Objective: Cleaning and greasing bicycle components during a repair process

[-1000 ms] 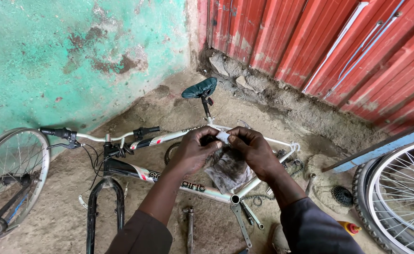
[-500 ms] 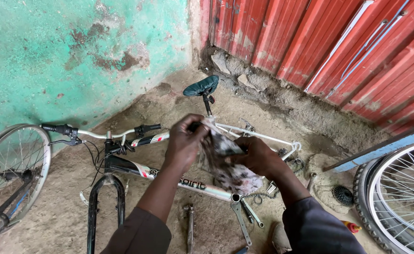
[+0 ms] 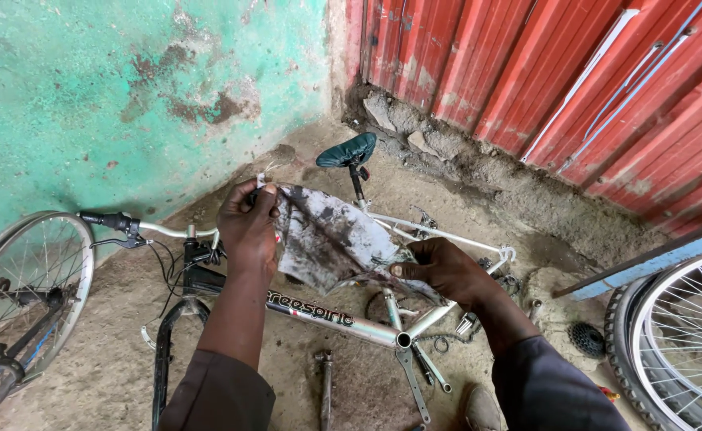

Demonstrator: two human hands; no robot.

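Both hands hold a dirty rag (image 3: 331,243) spread out above a bicycle frame (image 3: 327,311) lying on the dirt floor. The left hand (image 3: 249,227) pinches the rag's upper left corner, and the right hand (image 3: 445,271) grips its lower right edge (the cloth is stained dark with grease). A green saddle (image 3: 348,150) sits farther back, and a loose wheel (image 3: 23,279) lies at the left.

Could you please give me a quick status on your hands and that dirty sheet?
Left hand pinching top corner of dirty plastic sheet. Right hand gripping its lower edge. Sheet stretched open above bicycle frame. Nothing obstructing.
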